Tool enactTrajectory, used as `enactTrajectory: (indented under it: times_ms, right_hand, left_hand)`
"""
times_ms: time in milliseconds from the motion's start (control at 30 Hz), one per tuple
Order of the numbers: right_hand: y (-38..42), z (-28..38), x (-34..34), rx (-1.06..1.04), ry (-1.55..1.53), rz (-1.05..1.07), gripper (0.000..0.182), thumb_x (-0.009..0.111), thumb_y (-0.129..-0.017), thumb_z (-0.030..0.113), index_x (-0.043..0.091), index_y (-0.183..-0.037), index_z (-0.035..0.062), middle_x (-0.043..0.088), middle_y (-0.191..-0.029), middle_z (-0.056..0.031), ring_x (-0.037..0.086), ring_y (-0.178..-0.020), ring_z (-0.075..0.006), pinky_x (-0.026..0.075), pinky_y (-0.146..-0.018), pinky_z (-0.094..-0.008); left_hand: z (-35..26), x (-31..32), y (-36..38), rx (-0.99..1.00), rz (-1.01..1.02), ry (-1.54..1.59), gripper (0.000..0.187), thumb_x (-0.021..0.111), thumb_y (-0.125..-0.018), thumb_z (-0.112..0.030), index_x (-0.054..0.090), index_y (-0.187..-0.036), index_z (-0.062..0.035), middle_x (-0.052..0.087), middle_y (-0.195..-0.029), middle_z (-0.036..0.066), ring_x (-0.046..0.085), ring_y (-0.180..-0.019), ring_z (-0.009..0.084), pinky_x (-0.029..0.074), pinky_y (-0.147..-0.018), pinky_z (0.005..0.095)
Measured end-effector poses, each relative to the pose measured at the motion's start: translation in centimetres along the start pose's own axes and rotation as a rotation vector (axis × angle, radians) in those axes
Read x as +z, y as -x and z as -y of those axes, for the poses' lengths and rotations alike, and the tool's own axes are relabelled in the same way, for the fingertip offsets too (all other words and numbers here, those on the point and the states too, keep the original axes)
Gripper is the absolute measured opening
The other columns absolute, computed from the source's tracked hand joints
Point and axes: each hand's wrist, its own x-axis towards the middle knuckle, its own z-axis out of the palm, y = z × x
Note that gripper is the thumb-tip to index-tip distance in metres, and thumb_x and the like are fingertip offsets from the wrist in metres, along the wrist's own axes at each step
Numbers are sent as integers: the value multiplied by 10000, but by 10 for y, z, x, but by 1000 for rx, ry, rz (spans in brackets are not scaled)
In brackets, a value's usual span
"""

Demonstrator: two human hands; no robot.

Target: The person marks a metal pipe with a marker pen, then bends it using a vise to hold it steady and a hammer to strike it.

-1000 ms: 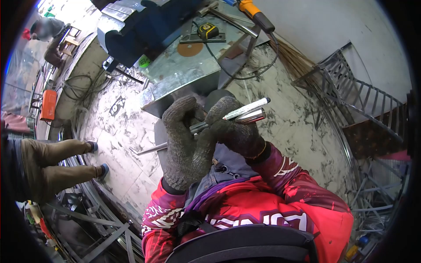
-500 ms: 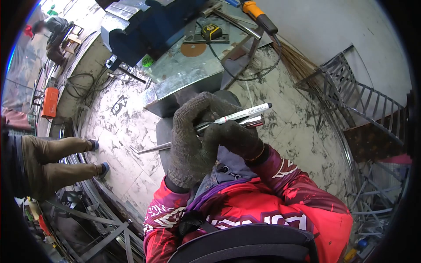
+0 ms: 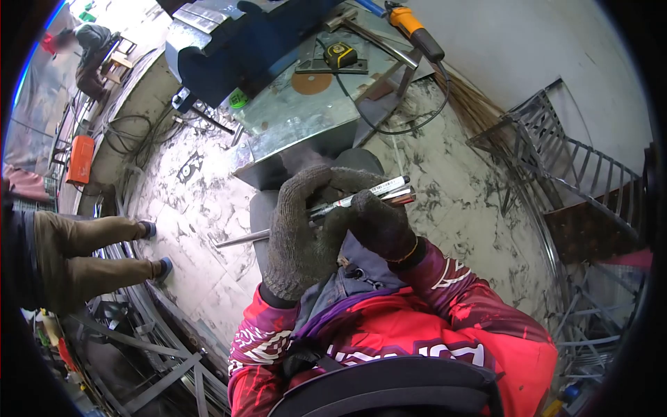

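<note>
Both hands wear knitted work gloves and are together in front of my lap. My left hand [image 3: 295,240], in a grey glove, curls round a thin pointed metal rod [image 3: 243,238] whose tip sticks out to the left. Against it, my right hand [image 3: 382,226], in a darker glove, closes on a white marker [image 3: 385,186] with a dark end pointing right. Just below the marker, the shiny end of another slim item [image 3: 401,199] with a reddish part shows. The gloves hide the middle of these things.
A metal-topped bench [image 3: 292,135] holds a blue machine [image 3: 236,48], tape measure [image 3: 340,54], brown disc [image 3: 312,82], hammer [image 3: 375,38] and corded orange power tool [image 3: 410,28]. A person's legs [image 3: 104,247] stand left. Metal strips [image 3: 163,354] lie lower left; a metal frame [image 3: 563,146] leans right.
The marker's dark end has come left and slightly down, nearer my right glove. My hands stay together, and the view has shifted slightly.
</note>
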Motion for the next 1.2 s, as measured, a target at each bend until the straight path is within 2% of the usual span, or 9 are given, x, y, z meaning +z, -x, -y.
enactTrajectory:
  times_ms: [100,167,333,500,633,767,933,1033,1200]
  right_hand:
    - [1,-11,-17,21,14,0,525,594,-1039,272,498,-1402,-95,677,-1230,-179,686,-1093,-256,557,-976,-402]
    - [3,-12,-23,29,33,49,508,586,-1044,259,500,-1402,-92,680,-1214,-168,688,-1080,-237,558,-974,-379]
    - [-6,-12,-15,41,-77,-21,301,597,-1059,157,618,-1300,-22,701,-1171,-79,682,-1005,-128,568,-879,-283]
    - [-17,-7,-8,-39,-28,-4,386,608,-1048,129,572,-1400,-25,687,-1261,-90,660,-1057,-114,556,-892,-269]
    - [-21,-2,-4,-20,-39,-31,437,620,-1041,142,546,-1447,-1,682,-1277,-73,644,-1084,-96,546,-890,-249]
    - [-22,7,6,-18,-26,-65,468,616,-1043,166,525,-1477,13,687,-1254,-56,634,-1037,-76,539,-836,-249]
    - [-22,-6,-11,-16,-207,65,433,600,-1046,151,543,-1449,2,683,-1263,-82,646,-1081,-129,540,-908,-292]
    - [-22,-7,-6,-43,-163,47,404,597,-1044,139,564,-1419,-9,680,-1270,-101,651,-1123,-155,538,-961,-311]
    - [-19,-1,-12,18,-222,33,387,599,-1032,90,573,-1401,-19,664,-1313,-131,654,-1162,-191,535,-997,-327]
  left_hand:
    - [-4,2,0,26,-7,-140,506,750,-939,-169,497,-1335,17,589,-1187,131,619,-1031,184,536,-907,342]
    - [-6,8,-1,-60,-53,62,391,744,-921,-120,569,-1239,26,667,-1121,223,693,-1032,346,550,-892,409]
    - [0,10,-10,24,-35,37,383,729,-937,-92,539,-1251,16,677,-1115,192,685,-995,267,554,-872,376]
    - [9,4,-16,-54,-44,-59,425,718,-907,-41,490,-1263,8,654,-1048,134,650,-951,190,542,-839,336]
    - [23,3,-20,-89,58,-84,225,717,-850,-15,610,-1046,14,627,-854,137,626,-698,214,513,-645,336]
    - [15,4,-33,35,87,-120,115,701,-856,-19,633,-940,21,600,-790,146,618,-632,234,493,-584,358]
    - [6,1,-31,-240,84,-2,105,668,-849,14,661,-952,34,603,-794,139,633,-669,245,487,-588,380]
    - [16,-1,-30,-76,118,-14,106,649,-849,15,664,-954,25,589,-796,139,631,-686,268,491,-601,388]
    - [23,6,-25,-108,104,-61,83,662,-848,-22,646,-927,-2,567,-812,147,601,-678,303,471,-610,406]
